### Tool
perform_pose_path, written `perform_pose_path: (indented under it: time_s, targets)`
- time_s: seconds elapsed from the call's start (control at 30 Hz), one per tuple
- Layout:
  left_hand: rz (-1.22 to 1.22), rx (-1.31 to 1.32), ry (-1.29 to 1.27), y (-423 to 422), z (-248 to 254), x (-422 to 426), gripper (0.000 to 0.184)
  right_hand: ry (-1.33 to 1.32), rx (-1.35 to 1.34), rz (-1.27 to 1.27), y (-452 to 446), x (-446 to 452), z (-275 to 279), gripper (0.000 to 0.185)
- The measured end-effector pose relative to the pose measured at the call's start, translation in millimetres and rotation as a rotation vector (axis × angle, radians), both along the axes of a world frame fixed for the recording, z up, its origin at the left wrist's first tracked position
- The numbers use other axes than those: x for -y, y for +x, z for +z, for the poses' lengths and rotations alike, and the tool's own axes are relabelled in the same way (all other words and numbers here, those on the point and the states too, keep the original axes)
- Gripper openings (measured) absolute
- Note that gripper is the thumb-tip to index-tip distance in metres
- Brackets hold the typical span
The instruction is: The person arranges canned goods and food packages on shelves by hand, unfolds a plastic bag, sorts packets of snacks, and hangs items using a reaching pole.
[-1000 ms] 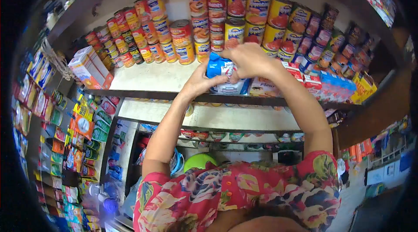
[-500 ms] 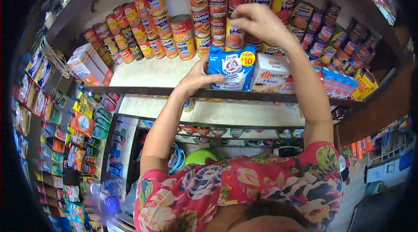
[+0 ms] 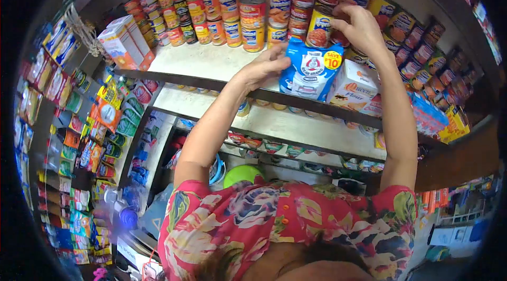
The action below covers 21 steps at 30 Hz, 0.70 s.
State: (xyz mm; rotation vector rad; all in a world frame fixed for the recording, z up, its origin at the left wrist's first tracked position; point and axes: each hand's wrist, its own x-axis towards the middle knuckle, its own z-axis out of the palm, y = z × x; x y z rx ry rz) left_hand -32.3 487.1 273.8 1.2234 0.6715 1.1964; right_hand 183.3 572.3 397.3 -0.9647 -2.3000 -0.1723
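1. Head view: a blue pouch (image 3: 309,76) stands roughly upright at the front of a shelf (image 3: 203,61), its long axis up and down, its printed front toward the wearer.
2. Left hand (image 3: 264,68) is the nearer one, at the pouch's left edge; the pouch lies just right of its fingers. They are bent, with the thumb tip at that edge; whether they pinch it, one cannot tell.
3. Right hand (image 3: 360,30) is above and behind the pouch, fingers loosely curled with a gap to the thumb, by the right side of a yellow can (image 3: 319,29); contact is unclear. From these fingers, the pouch lies below, leftward and nearer the wearer.
4. A flour box (image 3: 355,87) stands just right of the pouch.
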Motion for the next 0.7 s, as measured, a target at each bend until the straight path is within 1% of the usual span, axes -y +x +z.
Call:
perform_pose_path:
  time_s: [0.03,0.07,0.13,0.17,0.27,0.3,0.37,0.43,0.53,0.57,0.63,0.7]
  targets:
    - [-0.009,-0.040,0.027,-4,-4,-5,0.071,-0.054,-0.015,0.003,-1,3,2,0.031]
    - [-0.018,0.003,0.022,-4,-6,-8,0.072,-0.047,-0.029,-0.002,-1,5,1,0.030]
    - [-0.082,0.032,0.040,-5,-4,-6,0.074,-0.025,-0.062,-0.009,-2,8,2,0.028]
    - [-0.118,0.082,0.031,-5,-4,-6,0.075,0.039,-0.075,0.015,-3,12,3,0.023]
    - [-0.124,0.032,0.047,-7,-13,-12,0.074,-0.002,-0.078,0.055,-6,18,3,0.021]
    - [-0.128,0.035,0.045,-7,-11,-12,0.075,-0.025,-0.082,0.077,-8,22,4,0.018]
    - [-0.143,0.041,0.037,-5,-9,-10,0.075,0.035,-0.093,0.120,-12,25,2,0.015]
    - [-0.092,-0.047,0.065,-7,-7,-11,0.077,0.080,-0.095,0.134,-13,25,3,0.013]
    - [-0.055,-0.142,0.065,-15,-10,-14,0.082,0.207,-0.100,0.087,-7,4,5,0.015]
    - [-0.069,-0.122,0.075,-18,-12,-16,0.083,0.209,-0.104,0.066,-4,-2,6,0.019]
    - [-0.089,-0.107,0.090,-21,-15,-19,0.083,0.102,-0.103,0.067,0,-13,7,0.021]
    - [-0.107,-0.105,0.039,-25,-15,-20,0.082,-0.002,-0.098,0.062,2,-15,5,0.025]
